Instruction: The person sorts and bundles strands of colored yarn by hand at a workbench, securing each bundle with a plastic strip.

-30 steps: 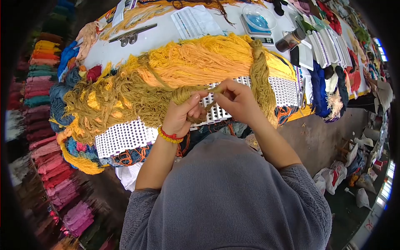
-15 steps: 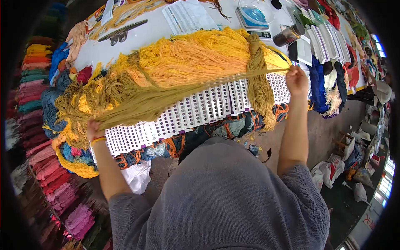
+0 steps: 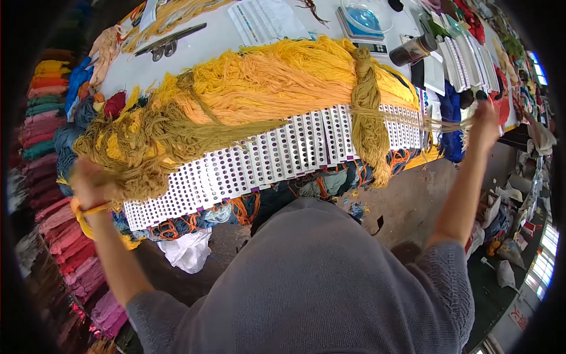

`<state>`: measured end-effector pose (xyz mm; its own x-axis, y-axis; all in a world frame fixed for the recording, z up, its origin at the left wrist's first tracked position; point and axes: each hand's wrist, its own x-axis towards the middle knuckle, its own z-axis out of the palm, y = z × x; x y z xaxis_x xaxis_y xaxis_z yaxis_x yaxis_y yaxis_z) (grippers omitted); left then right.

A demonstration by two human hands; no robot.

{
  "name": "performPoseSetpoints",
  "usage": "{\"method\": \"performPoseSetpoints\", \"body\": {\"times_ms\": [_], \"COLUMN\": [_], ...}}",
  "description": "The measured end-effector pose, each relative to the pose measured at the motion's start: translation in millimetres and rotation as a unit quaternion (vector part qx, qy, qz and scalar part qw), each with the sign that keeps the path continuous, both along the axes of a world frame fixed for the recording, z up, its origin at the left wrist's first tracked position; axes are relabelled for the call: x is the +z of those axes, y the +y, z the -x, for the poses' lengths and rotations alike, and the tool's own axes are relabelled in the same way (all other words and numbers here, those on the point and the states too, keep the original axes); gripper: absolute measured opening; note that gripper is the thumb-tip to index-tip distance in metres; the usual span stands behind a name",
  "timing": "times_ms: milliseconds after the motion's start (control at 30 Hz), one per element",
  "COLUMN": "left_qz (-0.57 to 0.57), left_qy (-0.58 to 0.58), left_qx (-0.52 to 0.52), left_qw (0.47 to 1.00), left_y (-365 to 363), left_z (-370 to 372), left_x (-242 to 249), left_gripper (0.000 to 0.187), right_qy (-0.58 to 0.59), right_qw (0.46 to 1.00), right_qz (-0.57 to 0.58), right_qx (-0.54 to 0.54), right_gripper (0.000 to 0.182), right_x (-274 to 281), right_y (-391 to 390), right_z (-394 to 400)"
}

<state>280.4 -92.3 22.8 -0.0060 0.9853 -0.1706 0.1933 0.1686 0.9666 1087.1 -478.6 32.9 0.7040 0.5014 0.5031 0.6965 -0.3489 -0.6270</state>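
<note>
Olive-brown yarn [image 3: 177, 133] lies loosely in a tangled mass over the left part of the pile. My right hand [image 3: 484, 125], far to the right, is closed on a thin bundle of olive yarn strands [image 3: 442, 124] that trails left across the white cards. My left hand [image 3: 93, 184] is at the left end of the olive mass, smeared by motion, so its fingers cannot be made out. Beneath and behind lie yellow and peach yarn [image 3: 259, 76]. A thick olive skein [image 3: 367, 109] hangs over the front between my hands.
White cards with rows of holes [image 3: 283, 150] line the table's front. Farther back are a metal clip [image 3: 168, 47], a printed sheet [image 3: 265, 22], a digital scale [image 3: 362, 26] and a dark jar [image 3: 414, 49]. Coloured yarn bundles [image 3: 59, 224] are stacked at left; a white bag [image 3: 186, 251] lies below.
My right hand has moved far right, drawing thin strands along. My left hand has moved left and slightly down. The broad olive band stretched between them has dropped onto the pile.
</note>
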Motion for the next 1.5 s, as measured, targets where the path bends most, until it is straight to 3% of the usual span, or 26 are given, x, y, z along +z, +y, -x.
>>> {"method": "performPoseSetpoints", "body": {"times_ms": [33, 67, 100, 133, 167, 200, 233, 300, 367, 433, 567, 633, 733, 867, 1167, 1233, 1267, 1333, 1367, 1433, 1500], "left_qz": [0.108, 0.059, 0.130, 0.191, 0.249, 0.276, 0.326, 0.315, 0.289, 0.289, 0.265, 0.266, 0.239, 0.242, 0.233, 0.229, 0.230, 0.167, 0.167, 0.108, 0.065], "left_qy": [-0.223, -0.042, -0.110, -0.181, -0.161, -0.164, -0.105, -0.075, 0.030, 0.050, 0.067, 0.023, -0.005, -0.020, -0.106, -0.078, -0.078, -0.005, -0.004, 0.171, 0.215], "left_qx": [-0.101, -0.090, -0.147, -0.203, -0.228, -0.234, -0.226, -0.273, -0.317, -0.306, -0.323, -0.316, -0.291, -0.288, -0.209, -0.220, -0.222, -0.264, -0.265, -0.322, -0.336], "left_qw": [0.964, 0.993, 0.974, 0.943, 0.927, 0.918, 0.912, 0.906, 0.903, 0.906, 0.906, 0.910, 0.926, 0.926, 0.944, 0.945, 0.944, 0.950, 0.950, 0.925, 0.915], "left_y": [-18, -69, -96, -114, -134, -148, -159, -175, -173, -170, -168, -169, -172, -173, -184, -183, -183, -181, -180, -175, -164], "left_z": [-49, -144, -196, -227, -269, -296, -325, -360, -378, -388, -401, -408, -410, -411, -413, -413, -413, -411, -411, -410, -397], "left_x": [-43, -39, -56, -93, -96, -119, -128, -146, -166, -173, -167, -162, -193, -189, -211, -211, -210, -204, -199, -191, -189], "left_gripper": [0.031, 0.033, 0.032, 0.032, 0.033, 0.034, 0.033, 0.037, 0.035, 0.031, 0.022, 0.018, 0.015, 0.014, 0.013, 0.012, 0.012, 0.018, 0.018, 0.024, 0.026], "right_qy": [0.048, -0.003, 0.180, 0.376, 0.435, 0.442, 0.371, 0.287, 0.251, 0.169, 0.110, 0.059, 0.011, -0.035, -0.019, 0.094, 0.095, 0.225, 0.226, 0.275, 0.284], "right_qw": [0.999, 0.978, 0.964, 0.917, 0.881, 0.868, 0.874, 0.880, 0.882, 0.889, 0.895, 0.861, 0.830, 0.820, 0.837, 0.833, 0.834, 0.867, 0.868, 0.840, 0.831], "right_qz": [0.011, 0.202, -0.024, -0.005, 0.145, 0.182, 0.230, 0.239, 0.246, 0.258, 0.263, 0.368, 0.434, 0.448, 0.427, 0.463, 0.463, 0.337, 0.336, 0.392, 0.408], "right_qx": [-0.007, 0.040, 0.195, 0.129, 0.115, 0.136, 0.214, 0.293, 0.313, 0.338, 0.343, 0.347, 0.352, 0.354, 0.341, 0.287, 0.285, 0.289, 0.287, 0.256, 0.247], "right_gripper": [0.024, 0.019, 0.014, 0.014, 0.015, 0.016, 0.017, 0.014, 0.014, 0.012, 0.013, 0.012, 0.012, 0.014, 0.013, 0.016, 0.016, 0.023, 0.023, 0.028, 0.029], "right_x": [-20, -43, -118, -150, -118, -130, -155, -170, -175, -182, -190, -183, -168, -169, -172, -174, -180, -185, -179, -163, -161], "right_y": [31, 46, 55, 74, 99, 111, 115, 126, 133, 138, 142, 144, 148, 149, 148, 153, 154, 154, 152, 150, 146], "right_z": [56, 81, 96, 144, 201, 230, 244, 268, 274, 274, 276, 275, 279, 280, 284, 282, 278, 274, 275, 277, 275]}}
